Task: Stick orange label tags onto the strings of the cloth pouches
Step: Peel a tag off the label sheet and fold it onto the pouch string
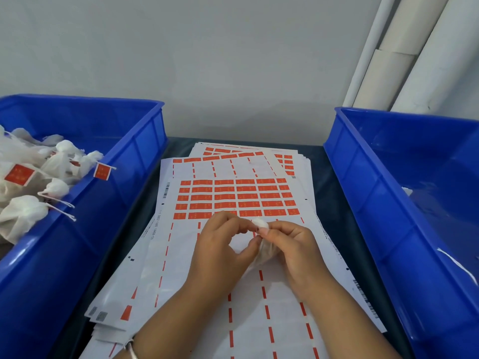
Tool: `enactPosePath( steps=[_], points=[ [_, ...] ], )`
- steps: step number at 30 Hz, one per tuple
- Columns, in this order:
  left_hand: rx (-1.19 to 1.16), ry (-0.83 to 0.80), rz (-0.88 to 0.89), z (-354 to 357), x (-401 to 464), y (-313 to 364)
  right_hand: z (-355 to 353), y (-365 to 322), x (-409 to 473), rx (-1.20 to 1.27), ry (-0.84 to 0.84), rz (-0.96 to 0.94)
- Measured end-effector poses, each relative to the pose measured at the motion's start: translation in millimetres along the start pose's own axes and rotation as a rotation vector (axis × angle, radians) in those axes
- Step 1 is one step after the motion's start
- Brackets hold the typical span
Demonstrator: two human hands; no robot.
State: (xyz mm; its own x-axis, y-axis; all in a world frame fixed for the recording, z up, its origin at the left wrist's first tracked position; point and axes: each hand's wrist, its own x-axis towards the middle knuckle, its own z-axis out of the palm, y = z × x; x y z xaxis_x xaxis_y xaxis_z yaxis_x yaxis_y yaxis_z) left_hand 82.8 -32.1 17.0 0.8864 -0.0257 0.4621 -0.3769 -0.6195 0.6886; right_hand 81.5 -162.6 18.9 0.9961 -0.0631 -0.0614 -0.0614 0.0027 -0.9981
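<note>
the person's right hand (293,244) holds a small white cloth pouch (263,244) over the label sheets (233,198), its fingers curled round the pouch body. the left hand (220,244) meets it, thumb and fingers pinched together at the pouch's gathered top. rows of orange label tags (246,196) lie just beyond the hands. finished pouches (28,182) with tags sit in the left blue bin (124,161); another blue bin (404,161) stands to the right on the dark tabletop (334,193).

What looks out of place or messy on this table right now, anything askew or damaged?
Only the sticker sheets: the stack is fanned out and skewed, not squared. Two pouch strings in the left bin carry no orange tag yet. Nothing looks spilled or damaged.
</note>
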Motion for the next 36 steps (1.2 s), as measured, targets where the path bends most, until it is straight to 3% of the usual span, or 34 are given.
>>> enactPosePath(
  steps=[17,27,36],
  points=[
    [-0.073,0.016,-0.011,-3.6,-2.3,2.4,0.0,-0.6,0.7,0.010,-0.008,-0.006],
    [0.030,0.056,0.019,-0.5,0.2,-3.3,-1.4,1.6,1.1,0.020,-0.028,0.001],
    [-0.015,-0.119,-0.059,1.8,-1.4,-1.9,-0.9,2.8,3.1,0.070,-0.007,-0.011]
  ],
)
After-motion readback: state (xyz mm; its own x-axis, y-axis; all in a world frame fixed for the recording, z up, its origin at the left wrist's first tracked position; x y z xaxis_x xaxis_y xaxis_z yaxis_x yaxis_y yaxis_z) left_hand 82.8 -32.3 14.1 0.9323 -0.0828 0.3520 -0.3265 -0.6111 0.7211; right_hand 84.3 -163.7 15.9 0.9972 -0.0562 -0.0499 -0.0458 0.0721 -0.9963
